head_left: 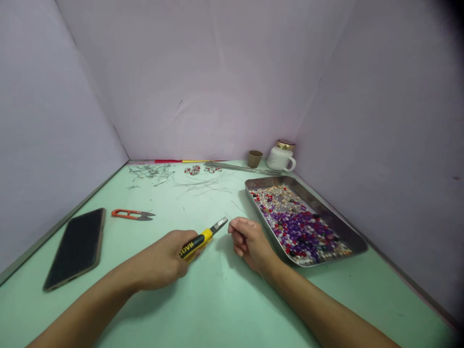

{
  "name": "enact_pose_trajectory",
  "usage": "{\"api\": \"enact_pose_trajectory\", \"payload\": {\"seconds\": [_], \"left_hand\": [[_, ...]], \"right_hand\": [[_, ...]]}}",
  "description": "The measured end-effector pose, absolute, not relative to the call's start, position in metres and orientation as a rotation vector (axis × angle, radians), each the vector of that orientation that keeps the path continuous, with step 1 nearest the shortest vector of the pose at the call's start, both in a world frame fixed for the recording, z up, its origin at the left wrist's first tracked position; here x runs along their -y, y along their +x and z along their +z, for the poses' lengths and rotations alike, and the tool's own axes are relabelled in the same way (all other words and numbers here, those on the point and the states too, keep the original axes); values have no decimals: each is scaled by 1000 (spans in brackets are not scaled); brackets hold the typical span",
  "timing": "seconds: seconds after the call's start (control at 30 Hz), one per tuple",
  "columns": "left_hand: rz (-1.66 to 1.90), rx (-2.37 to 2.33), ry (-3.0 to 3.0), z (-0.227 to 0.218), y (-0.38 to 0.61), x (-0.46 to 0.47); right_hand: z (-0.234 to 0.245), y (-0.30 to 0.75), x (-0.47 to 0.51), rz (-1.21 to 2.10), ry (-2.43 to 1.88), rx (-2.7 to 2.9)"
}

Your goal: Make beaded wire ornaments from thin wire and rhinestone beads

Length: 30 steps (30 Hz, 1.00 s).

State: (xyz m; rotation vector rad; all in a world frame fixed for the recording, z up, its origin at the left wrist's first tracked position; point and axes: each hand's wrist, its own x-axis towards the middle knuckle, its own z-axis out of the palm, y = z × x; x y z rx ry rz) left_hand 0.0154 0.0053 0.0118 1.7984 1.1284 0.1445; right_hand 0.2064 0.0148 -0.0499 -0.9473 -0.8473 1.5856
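Note:
My left hand [167,260] is wrapped around a pair of pliers [198,244] with yellow and black handles. The short metal jaws point up and right, toward the fingertips of my other hand. Just right of the jaws, my right hand [252,241] is closed, thumb and forefinger pinched together on what looks like a thin wire [228,216]. Only a short, faint length of it shows. A small gap separates the plier jaws from my right fingertips. Both hands are over the pale green tabletop [206,299].
At right lies a metal tray [344,232] of mixed beads. Orange thread snips [132,214] and a phone [77,249] lie at left. Farther back are wire scraps [154,173], beaded pieces [192,170], long wires [239,167], a brown cup [254,158] and a lidded white mug [279,158].

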Motion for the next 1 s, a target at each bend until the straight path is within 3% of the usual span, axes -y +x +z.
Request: {"api": "enact_pose_trajectory", "payload": {"seconds": [1.0], "left_hand": [[173, -1164, 1945, 10, 18, -8]], "right_hand": [[-47, 207, -14, 1827, -778, 658]]}}
